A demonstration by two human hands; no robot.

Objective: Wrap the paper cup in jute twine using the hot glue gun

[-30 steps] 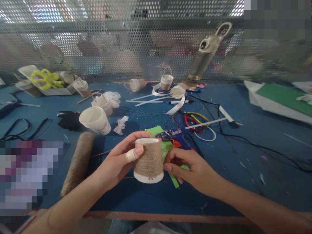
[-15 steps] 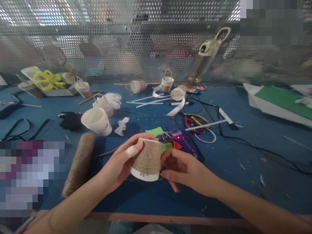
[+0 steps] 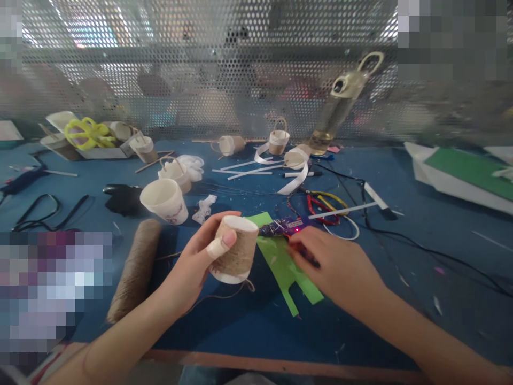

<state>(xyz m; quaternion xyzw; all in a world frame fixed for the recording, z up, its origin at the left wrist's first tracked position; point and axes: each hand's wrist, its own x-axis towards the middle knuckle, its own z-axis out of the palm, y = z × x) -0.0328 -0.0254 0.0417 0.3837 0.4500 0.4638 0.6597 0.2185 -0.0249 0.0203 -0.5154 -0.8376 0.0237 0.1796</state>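
My left hand (image 3: 202, 254), with a bandage on its thumb, grips a paper cup (image 3: 239, 248) wrapped in brown twine. A white band shows at the cup's lower end, where a loose twine tail (image 3: 250, 285) hangs. My right hand (image 3: 332, 259) curls its fingers around the handle of a purple hot glue gun (image 3: 287, 226), which has a lit red light. The fingers are partly blurred and cover the handle. Beneath the gun lies a cut green sheet (image 3: 285, 267). Left of the cup, a roll of twine (image 3: 135, 272) lies on the blue table.
A white paper cup (image 3: 164, 200) and a lace scrap (image 3: 204, 208) lie beyond my left hand. Several small twine-wrapped baskets, white sticks (image 3: 250, 171) and a tilted bottle (image 3: 336, 107) are farther back. A black cord (image 3: 425, 254) crosses the right side.
My right hand has left the twine at the cup's lower edge and moved up and right onto the glue gun. The cup has tilted slightly, and its twine end hangs loose.
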